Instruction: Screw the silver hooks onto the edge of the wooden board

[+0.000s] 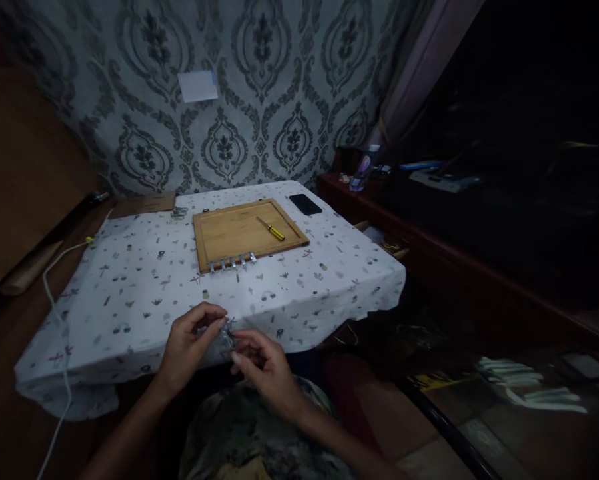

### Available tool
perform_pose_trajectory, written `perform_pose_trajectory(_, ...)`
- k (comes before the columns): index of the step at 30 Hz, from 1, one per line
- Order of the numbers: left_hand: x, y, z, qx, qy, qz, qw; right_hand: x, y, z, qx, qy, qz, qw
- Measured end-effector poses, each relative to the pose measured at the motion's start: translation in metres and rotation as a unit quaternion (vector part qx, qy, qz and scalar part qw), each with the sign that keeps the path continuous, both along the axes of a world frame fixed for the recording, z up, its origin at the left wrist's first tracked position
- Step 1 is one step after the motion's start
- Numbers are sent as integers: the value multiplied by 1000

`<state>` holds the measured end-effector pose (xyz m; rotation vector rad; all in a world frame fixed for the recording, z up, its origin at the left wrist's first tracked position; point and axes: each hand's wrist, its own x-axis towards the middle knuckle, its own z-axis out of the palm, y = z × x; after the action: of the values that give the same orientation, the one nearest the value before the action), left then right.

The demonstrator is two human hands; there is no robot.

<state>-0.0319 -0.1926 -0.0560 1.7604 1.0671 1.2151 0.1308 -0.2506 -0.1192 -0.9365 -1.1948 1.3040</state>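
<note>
My left hand (192,343) pinches a small shiny metal piece (227,337) between thumb and forefinger, just over the table's front edge. From the other side my right hand (265,370) closes in with curled fingers, its forefinger and thumb at the same piece. The piece is small and dim, so its exact kind is unclear. Beyond the hands lies a wooden board (229,230) with a grooved border. Several silver metal clips (233,261) sit in a row along its near edge. A yellow-and-black screwdriver (275,232) rests on the board.
A white patterned cloth (144,293) covers the table. Behind the board's right corner is a black phone (306,204). Further metal pieces (179,213) lie by a flat cardboard sheet (144,204) at the back left. A white cable (59,313) hangs down the left side.
</note>
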Motion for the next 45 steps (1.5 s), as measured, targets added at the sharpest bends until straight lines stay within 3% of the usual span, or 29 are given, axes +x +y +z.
perform_pose_trajectory(9,7,-12,-7,-51,-53,21,997,-1,-6,-3,58,-58,-54,995)
perform_pose_trajectory(17,18,-5,-10,-112,-103,8,988,10,-8,9,143,-145,-97,974)
perform_pose_trajectory(29,23,10,-5,-106,-91,-29,990,23,12,20,192,-213,-114,951)
perform_pose_trajectory(32,22,23,-6,-93,-79,-41,992,34,26,25,164,-195,-130,958)
perform_pose_trajectory(36,18,49,-7,-26,-9,-19,999,54,57,31,73,-105,-186,974)
perform_pose_trajectory(39,12,75,-5,42,83,7,996,70,88,35,64,-88,-204,973)
perform_pose_trajectory(45,0,133,3,72,126,25,989,86,157,33,48,-104,-196,974)
